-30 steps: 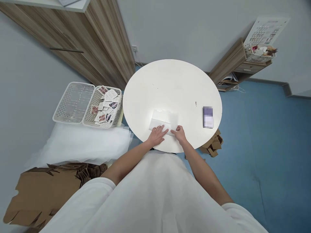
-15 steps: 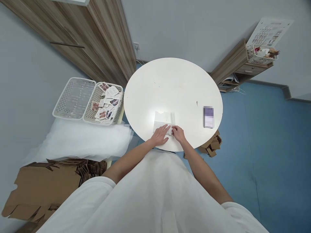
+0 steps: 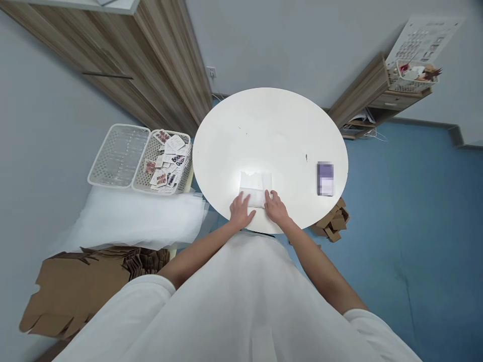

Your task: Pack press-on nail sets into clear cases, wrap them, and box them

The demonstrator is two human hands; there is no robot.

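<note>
A thin white translucent sheet [image 3: 256,179], folded over along its near part and right side, lies flat near the front edge of the round white table [image 3: 271,120]. Its far edge looks ragged. My left hand [image 3: 240,211] rests on the left near corner of the fold, fingers spread and thumb apart. At the right near corner, my right hand [image 3: 276,207] lies with its fingertips on the folded edge, fingers slightly apart. Whether anything is wrapped inside the sheet cannot be made out.
A purple-and-white pixelated item [image 3: 325,178] lies at the table's right. White baskets stand left, one with printed cards [image 3: 166,161], one with clear packets [image 3: 119,153]. Below them are translucent sheets [image 3: 143,216] and flat cardboard boxes [image 3: 79,291]. More cardboard [image 3: 334,221] sits on the floor.
My left hand has slid left to the sheet's left corner. My right hand has unbent from a pinch and now lies on the right edge. The right side fold looks flatter.
</note>
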